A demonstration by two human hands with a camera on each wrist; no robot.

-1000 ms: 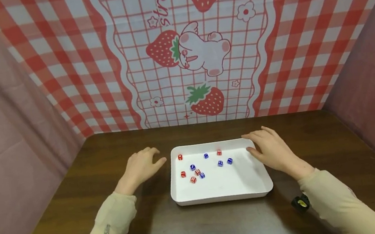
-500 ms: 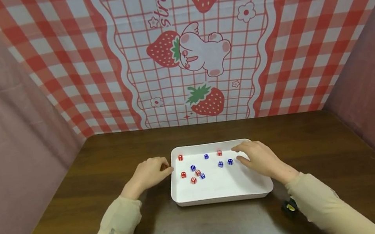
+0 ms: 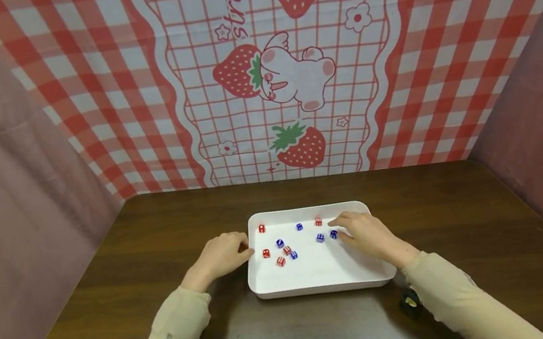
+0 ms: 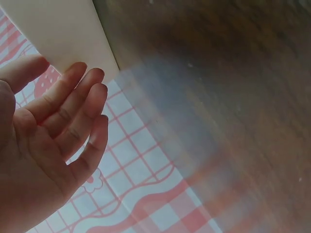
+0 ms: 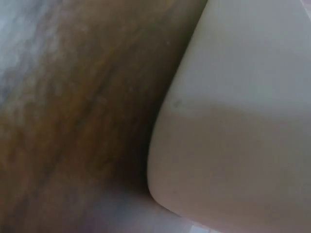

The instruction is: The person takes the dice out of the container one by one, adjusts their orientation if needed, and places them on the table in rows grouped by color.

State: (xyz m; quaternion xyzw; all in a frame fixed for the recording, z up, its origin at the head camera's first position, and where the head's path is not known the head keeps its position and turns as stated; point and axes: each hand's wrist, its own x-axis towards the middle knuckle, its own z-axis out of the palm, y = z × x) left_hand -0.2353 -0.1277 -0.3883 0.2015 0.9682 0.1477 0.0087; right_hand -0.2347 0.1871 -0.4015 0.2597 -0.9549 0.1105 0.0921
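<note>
A shallow white tray (image 3: pixel 316 272) sits on the table with several red and blue dice scattered in it, mostly towards its left and middle. My right hand (image 3: pixel 366 232) reaches over the tray's right side, thumb and forefinger parted on either side of a blue die (image 3: pixel 334 234). Close by lie another blue die (image 3: pixel 320 238) and a red die (image 3: pixel 318 221). At the tray's left rim is my left hand (image 3: pixel 222 255), fingers loosely bent. In the left wrist view its fingertips overlap the tray's outer wall (image 4: pixel 63 34). The right wrist view shows only the tray's outside (image 5: pixel 228 145), no fingers.
Dark wooden tabletop (image 3: pixel 113 293) surrounds the tray. A strawberry-print checked cloth (image 3: pixel 299 148) hangs behind the table, with pink curtains (image 3: pixel 19 168) at the sides. A black device (image 3: pixel 410 303) shows under the right wrist.
My right hand has moved left and inward over the tray to the blue die. My left hand has come right and nearer to the left rim. Tray and dice have stayed put.
</note>
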